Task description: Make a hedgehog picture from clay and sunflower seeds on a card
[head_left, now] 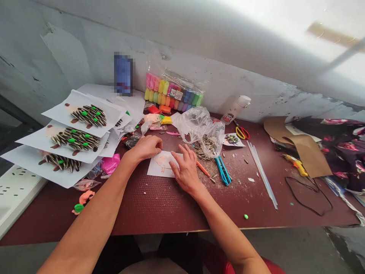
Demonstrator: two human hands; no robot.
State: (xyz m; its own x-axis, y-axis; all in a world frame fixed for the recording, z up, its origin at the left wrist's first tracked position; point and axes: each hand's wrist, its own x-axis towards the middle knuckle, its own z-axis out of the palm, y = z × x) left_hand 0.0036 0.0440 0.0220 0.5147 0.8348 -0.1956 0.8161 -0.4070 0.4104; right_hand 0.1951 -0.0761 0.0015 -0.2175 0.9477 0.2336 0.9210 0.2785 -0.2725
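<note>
A small white sheet of paper (154, 168) lies on the table before me, with a pencil-like outline and a thin layer of peach clay (163, 160) inside it. My left hand (147, 146) is at the sheet's upper left edge, fingers curled and pressed together; whatever they may hold is hidden. Over the sheet's right side my right hand (186, 167) lies with fingers spread, the fingertips at the peach patch. Just right of it are an orange pen-like tool (203, 169), a blue utility knife (223, 171) and a heap of striped sunflower seeds (203, 147).
Stacked sheets bearing seed-covered hedgehogs (76, 139) stand at left. Behind are a bag of coloured clay (172, 93), a clear plastic bag (196, 123), a white bottle (236, 109) and scissors (242, 132). Glue sticks (262, 175) and a yellow glue gun (298, 165) lie right.
</note>
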